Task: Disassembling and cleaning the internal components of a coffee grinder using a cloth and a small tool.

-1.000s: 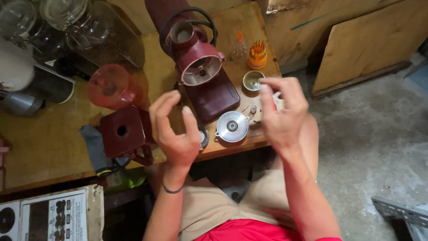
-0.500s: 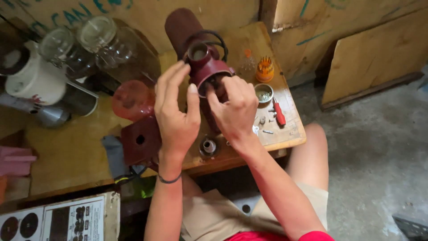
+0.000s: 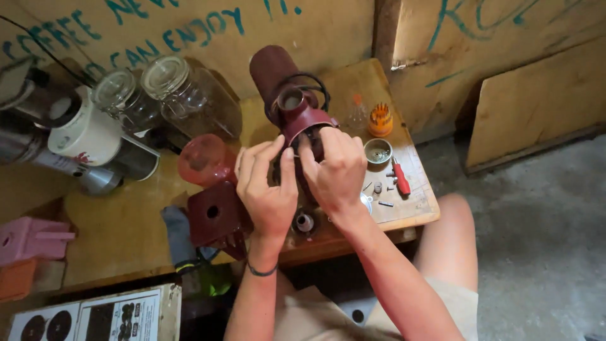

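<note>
**Ana:** Where were the hands?

**Ben:** Both were in the middle of the frame, on the dark red machine (image 3: 297,120). The left hand (image 3: 268,189) lay flat with its fingers pressed together, pointing up toward the top of the frame. Its fingertips touched the machine's lower part.

**Ana:** And the other one?

**Ben:** The right hand (image 3: 338,170) was curled over the machine's front, just beside the left hand. Its fingers bent down and gripped the machine's body. I could not tell what was under them, because the hand hid it.

**Ana:** Where did the machine stand?

**Ben:** On the wooden table (image 3: 120,233), near the top middle of the frame, close to the wall.

**Ana:** What else was there?

**Ben:** A dark red square cover (image 3: 214,215) lay to the lower left of the left hand. A pink cup (image 3: 205,158) stood just above it. Two glass jars (image 3: 170,91) were at the upper left. To the right of the hands were a small round tin (image 3: 378,151), a red screwdriver (image 3: 400,179) and some screws (image 3: 379,188). An orange holder (image 3: 380,119) stood above the tin.
</note>
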